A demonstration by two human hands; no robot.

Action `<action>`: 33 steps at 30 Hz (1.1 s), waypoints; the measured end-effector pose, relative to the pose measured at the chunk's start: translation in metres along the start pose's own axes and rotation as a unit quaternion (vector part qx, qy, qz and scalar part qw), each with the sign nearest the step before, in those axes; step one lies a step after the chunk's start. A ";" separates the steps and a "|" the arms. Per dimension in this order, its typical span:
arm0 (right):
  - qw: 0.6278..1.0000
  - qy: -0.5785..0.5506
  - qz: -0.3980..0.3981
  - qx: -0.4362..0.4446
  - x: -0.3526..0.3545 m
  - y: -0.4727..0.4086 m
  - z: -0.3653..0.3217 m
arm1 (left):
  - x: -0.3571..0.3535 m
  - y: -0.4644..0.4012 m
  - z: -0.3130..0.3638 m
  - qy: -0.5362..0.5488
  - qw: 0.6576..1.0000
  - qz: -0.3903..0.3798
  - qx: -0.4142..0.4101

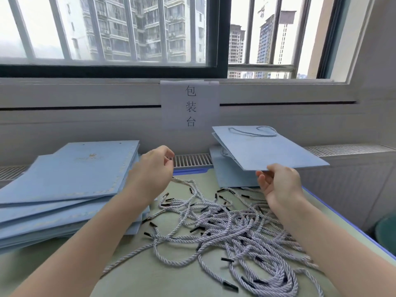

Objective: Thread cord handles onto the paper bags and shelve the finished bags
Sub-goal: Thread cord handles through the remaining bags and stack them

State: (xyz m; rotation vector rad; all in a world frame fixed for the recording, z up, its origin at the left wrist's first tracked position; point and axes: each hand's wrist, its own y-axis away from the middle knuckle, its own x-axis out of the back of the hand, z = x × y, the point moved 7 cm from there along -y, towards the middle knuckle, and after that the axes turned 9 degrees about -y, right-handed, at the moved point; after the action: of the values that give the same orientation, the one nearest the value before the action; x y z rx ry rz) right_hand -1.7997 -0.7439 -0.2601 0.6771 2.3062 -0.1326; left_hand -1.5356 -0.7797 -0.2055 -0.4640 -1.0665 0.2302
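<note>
A light blue paper bag (263, 148) with a cord handle threaded at its far edge hangs flat in the air at the right. My right hand (278, 183) pinches its near edge. It hovers above another flat blue bag (227, 174) lying by the wall. My left hand (152, 168) is raised at the centre, fingers curled, with nothing clearly in it. A pile of several white twisted cords with black tips (227, 228) lies on the table below both hands. A stack of flat blue bags without handles (68, 185) sits at the left.
The green table (162, 275) has a blue rim along its right side. A paper sign (190, 103) hangs on the wall under the window. A radiator grille (192, 160) runs along the table's far edge. A dark round object (385, 234) sits at the right.
</note>
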 end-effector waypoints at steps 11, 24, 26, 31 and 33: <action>0.992 0.077 -0.032 -0.099 0.004 -0.008 0.028 | 0.017 -0.004 -0.084 -0.311 0.910 -0.164 0.220; 0.965 0.229 -0.078 -0.103 -0.011 0.008 0.030 | 0.032 -0.003 -0.069 -0.392 0.903 -0.123 0.127; 0.958 0.256 -0.096 -0.087 -0.016 0.011 0.031 | 0.036 -0.003 -0.068 -0.385 0.908 -0.107 0.125; 0.948 0.284 -0.138 -0.047 -0.025 0.017 0.031 | 0.046 -0.002 -0.057 -0.372 0.920 -0.056 0.105; 0.948 0.273 -0.160 -0.033 -0.030 0.021 0.030 | 0.054 -0.002 -0.045 -0.369 0.924 -0.030 0.096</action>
State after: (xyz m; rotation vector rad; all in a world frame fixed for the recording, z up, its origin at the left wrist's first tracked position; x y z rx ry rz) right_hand -1.7525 -0.7478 -0.2597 0.3193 2.9300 -0.0160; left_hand -1.4703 -0.7714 -0.1805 -0.1549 -1.7740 0.4719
